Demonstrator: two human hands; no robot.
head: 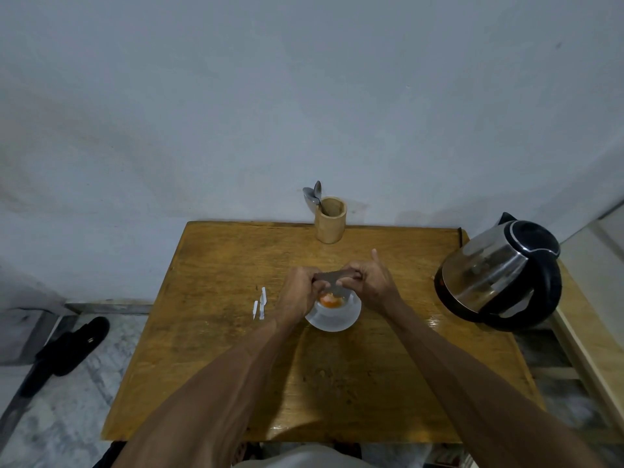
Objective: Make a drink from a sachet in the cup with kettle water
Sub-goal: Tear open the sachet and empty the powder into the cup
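Wooden square table (236, 332) carries, at its right edge, a black and steel electric kettle (499, 275), tilted in this view and near enough for the right forearm to knock. A round white cup (332, 317) sits mid-table with orange powder (330, 300) heaped inside. Above it, left hand (299, 292) and right hand (366, 282) hold a small grey sachet (332, 276), fingers pinching each end. Likely risk: a jerky shake scatters powder past the rim. Two white torn strips (260, 304) lie just left.
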